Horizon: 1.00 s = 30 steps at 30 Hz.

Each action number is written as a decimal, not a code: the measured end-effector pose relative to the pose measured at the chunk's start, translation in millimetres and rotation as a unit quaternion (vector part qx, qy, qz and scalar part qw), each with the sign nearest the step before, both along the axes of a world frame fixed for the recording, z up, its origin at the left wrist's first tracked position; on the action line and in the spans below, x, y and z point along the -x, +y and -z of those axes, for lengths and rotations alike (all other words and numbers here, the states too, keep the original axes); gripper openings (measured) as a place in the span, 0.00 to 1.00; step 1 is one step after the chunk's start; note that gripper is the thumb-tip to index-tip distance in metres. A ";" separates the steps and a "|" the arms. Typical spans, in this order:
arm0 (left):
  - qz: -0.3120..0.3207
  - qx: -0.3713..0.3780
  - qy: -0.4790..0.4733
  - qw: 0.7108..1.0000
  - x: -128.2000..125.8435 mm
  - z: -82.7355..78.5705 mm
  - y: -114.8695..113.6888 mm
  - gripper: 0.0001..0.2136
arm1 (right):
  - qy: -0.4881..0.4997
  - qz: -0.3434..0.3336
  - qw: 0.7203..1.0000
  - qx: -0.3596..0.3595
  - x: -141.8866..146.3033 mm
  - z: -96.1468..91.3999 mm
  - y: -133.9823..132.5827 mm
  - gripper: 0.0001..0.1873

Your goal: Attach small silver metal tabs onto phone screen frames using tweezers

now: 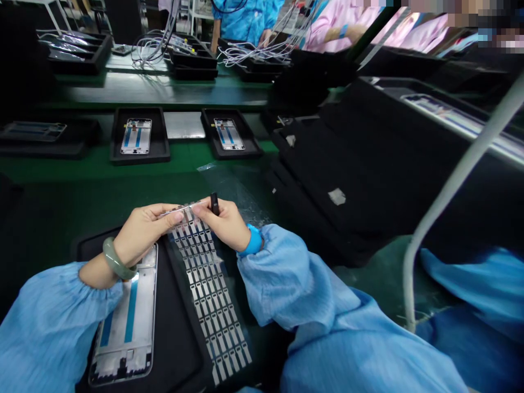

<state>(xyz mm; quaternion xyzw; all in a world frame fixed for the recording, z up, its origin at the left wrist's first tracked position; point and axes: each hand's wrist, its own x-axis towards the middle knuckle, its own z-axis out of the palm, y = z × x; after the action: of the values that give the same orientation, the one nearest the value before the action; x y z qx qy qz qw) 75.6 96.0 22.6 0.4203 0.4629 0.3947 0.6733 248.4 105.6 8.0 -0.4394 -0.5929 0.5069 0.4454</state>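
Note:
My left hand (pixel 141 229), with a green bangle at the wrist, pinches the far end of a long strip of small grey sticker parts (pixel 210 297). My right hand (pixel 225 221) grips a dark tweezer-like tool (pixel 214 203) and touches the same end of the strip. The strip runs from my hands down toward me. Under my left forearm a phone frame (pixel 126 327) with blue stripes lies in a black tray (pixel 172 327).
Two more black trays (pixel 118 155) (pixel 249 144) with phone frames sit on the green belt (pixel 82 169) ahead. A stack of black trays (pixel 347 164) fills the right. A white tube (pixel 446 191) curves down at right. Other people in blue and pink coats work at the far bench.

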 end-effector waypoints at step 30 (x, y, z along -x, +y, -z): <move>0.032 0.015 0.036 0.999 8.4 -1.5 2.1 0.15 | 0.011 -0.056 0.996 0.062 -9.7 -5.8 6.1 0.16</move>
<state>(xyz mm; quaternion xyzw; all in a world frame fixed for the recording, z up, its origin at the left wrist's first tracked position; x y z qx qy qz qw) 67.1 98.1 24.1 0.4387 0.4786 0.3503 0.6751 258.1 111.7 13.7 -0.4264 -0.5792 0.5716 0.3949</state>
